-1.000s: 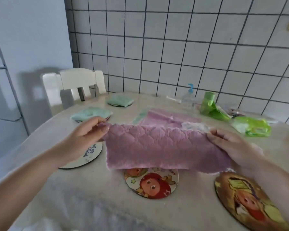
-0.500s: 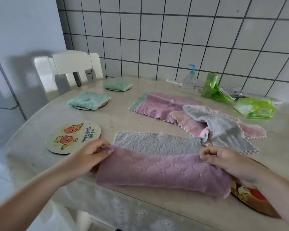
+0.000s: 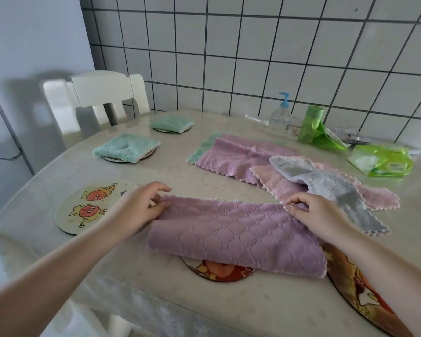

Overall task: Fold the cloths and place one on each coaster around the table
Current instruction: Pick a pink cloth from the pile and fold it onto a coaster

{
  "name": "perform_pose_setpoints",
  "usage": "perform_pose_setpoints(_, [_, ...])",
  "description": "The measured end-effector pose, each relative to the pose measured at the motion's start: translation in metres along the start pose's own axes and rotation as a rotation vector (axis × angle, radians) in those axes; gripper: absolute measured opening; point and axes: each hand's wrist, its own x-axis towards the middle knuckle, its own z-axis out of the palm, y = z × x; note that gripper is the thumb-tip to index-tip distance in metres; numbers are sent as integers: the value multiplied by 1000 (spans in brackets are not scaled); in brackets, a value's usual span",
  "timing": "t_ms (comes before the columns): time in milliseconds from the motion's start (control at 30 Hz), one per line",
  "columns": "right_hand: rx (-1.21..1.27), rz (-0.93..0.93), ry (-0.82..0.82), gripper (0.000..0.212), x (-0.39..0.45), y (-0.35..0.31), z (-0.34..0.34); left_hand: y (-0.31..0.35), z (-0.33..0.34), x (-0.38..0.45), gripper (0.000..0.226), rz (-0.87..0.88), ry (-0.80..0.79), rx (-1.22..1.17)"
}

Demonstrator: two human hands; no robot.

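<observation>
**Purple cloth held at its far corners, first fold laid**

The purple cloth (image 3: pixel 236 235) is spread on the near part of the bench (image 3: pixel 46 251), doubled into a long band. Its near edge hangs over a coaster (image 3: pixel 219 272) that shows only as a red crescent beneath it. The far left corner is pinched by the left hand (image 3: pixel 141 207), and the far right corner is pinched by the right hand (image 3: pixel 311 215); both sets of fingers are curled onto the fabric.

The cloth is judged to be light, soft and limp, with a quilted pile that should grip itself rather than slide. No shape will be kept unless it is pressed flat, so the edges are best matched before the corners are let go. For the next fold, hold is best taken at the two corners of one short end, which can then be carried across to the other.

Two green cloths (image 3: pixel 127 148) are already folded on coasters at the far left. An empty coaster (image 3: pixel 83 207) lies just left of the left hand, and another coaster (image 3: pixel 360 297) lies at the near right. A pile of unfolded cloths (image 3: pixel 277 166) waits on the far right of the bench.
</observation>
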Motion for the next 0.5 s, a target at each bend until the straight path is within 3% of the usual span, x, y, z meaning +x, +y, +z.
perform_pose_setpoints(433, [-73,43,1,7,20,5,7,-12,9,30,49,-67,-52,87])
perform_pose_setpoints(500, [-220,12,8,18,15,-4,6,-8,4,31,61,-101,-95,163])
